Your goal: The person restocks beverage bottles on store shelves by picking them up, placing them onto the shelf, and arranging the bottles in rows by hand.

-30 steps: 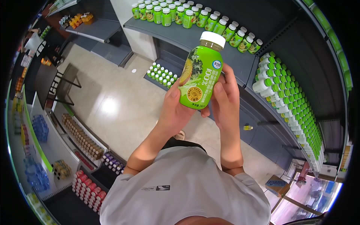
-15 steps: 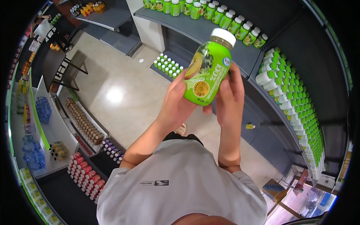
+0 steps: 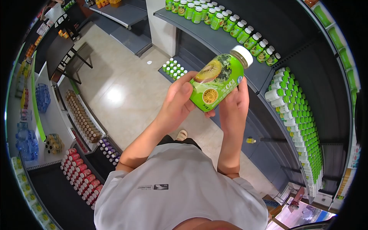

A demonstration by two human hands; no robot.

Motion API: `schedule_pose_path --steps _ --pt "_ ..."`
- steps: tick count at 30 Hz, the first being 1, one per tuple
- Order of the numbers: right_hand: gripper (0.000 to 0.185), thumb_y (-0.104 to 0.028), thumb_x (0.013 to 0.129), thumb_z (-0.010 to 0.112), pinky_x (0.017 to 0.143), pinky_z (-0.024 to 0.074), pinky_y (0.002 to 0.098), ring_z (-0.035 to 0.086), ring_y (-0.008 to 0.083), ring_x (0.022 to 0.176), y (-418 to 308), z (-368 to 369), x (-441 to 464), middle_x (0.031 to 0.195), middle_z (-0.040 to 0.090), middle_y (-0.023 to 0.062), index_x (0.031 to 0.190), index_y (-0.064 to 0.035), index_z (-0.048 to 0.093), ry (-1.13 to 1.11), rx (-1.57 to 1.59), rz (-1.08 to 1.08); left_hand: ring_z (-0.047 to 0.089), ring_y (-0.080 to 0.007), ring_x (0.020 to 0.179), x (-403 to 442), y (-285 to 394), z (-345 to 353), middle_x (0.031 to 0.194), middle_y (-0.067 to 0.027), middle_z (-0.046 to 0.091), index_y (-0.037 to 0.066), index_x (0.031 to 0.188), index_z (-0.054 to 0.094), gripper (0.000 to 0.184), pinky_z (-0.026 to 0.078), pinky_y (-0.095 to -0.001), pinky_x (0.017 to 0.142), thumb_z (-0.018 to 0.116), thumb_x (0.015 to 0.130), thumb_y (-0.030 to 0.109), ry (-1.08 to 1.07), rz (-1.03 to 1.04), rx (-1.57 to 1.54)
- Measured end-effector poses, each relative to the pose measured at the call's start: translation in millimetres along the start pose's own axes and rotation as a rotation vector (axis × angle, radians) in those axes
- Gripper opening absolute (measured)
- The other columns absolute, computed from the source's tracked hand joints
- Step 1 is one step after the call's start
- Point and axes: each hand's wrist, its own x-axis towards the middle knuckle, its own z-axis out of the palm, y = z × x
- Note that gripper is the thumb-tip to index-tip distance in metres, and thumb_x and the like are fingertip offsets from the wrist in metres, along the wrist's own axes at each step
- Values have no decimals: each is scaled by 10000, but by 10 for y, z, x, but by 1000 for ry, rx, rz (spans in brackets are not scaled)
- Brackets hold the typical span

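Head view: green bottle (image 3: 219, 83) held in both hands, off the shelves, beyond grey shirt (image 3: 172, 209). Grasped on left side by left hand (image 3: 177, 100), thumb against label; grasped on right side by right hand (image 3: 234, 105). Tilted, white cap (image 3: 242, 56) toward upper right, kiwi picture (image 3: 209, 72) visible. Beyond green bottle: white-capped bottles (image 3: 216, 21) on dark shelf (image 3: 191, 27). Right of green bottle: stacked green-capped bottles (image 3: 299, 122).

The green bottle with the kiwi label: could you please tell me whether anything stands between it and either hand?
Nothing visible does: the left hand and the right hand both hold the green bottle directly.
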Motion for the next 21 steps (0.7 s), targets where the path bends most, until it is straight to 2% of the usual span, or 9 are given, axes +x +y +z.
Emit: schedule_pose_path --steps 3,6,9,10,14,21 --pt "653 -191 968 631 940 464 318 568 177 1153 35 120 149 1361 532 159 1501 -33 289 -5 -60 -41 592 -210 1169 -55 103 -46 1302 -147 558 -31 1372 417 561 523 -345 957 680 945 223 162 140 299" --pt "661 -297 1007 588 972 441 311 547 158 1179 32 183 325 1361 542 115 1539 -52 282 21 -85 -149 545 -199 1233 -49 176 -13 1317 -143 545 -32 1411 393 664 449 -332 1052 744 849 6 167 359 624" --pt "558 -248 1025 558 993 433 310 553 157 1170 2 278 437 1338 559 108 1511 -59 360 21 -146 -159 542 -206 1240 -58 152 -101 1328 -138 535 -28 1440 372 756 452 -345 1050 777 802 -39 180 291 558" --pt "470 -202 1033 538 1019 422 310 557 158 1174 30 271 481 1315 579 103 1469 -60 438 29 -218 -190 543 -205 1237 -58 140 -142 1330 -136 532 -27 1441 371 755 453 -346 1048 777 804 -32 175 285 582" --pt "439 -177 1017 559 1059 402 318 547 161 1205 37 399 499 1295 599 108 1429 -46 485 90 -285 -119 548 -201 1224 -63 171 -308 1336 -130 524 -20 1446 371 757 458 -350 1041 780 809 -13 153 230 599" --pt "453 -158 968 638 1015 436 308 572 150 1157 316 225 486 1242 617 88 1384 -27 517 41 -369 -10 565 -186 1195 -178 84 -755 1344 -116 517 -23 1440 394 749 477 -345 1022 788 804 5 117 141 549"
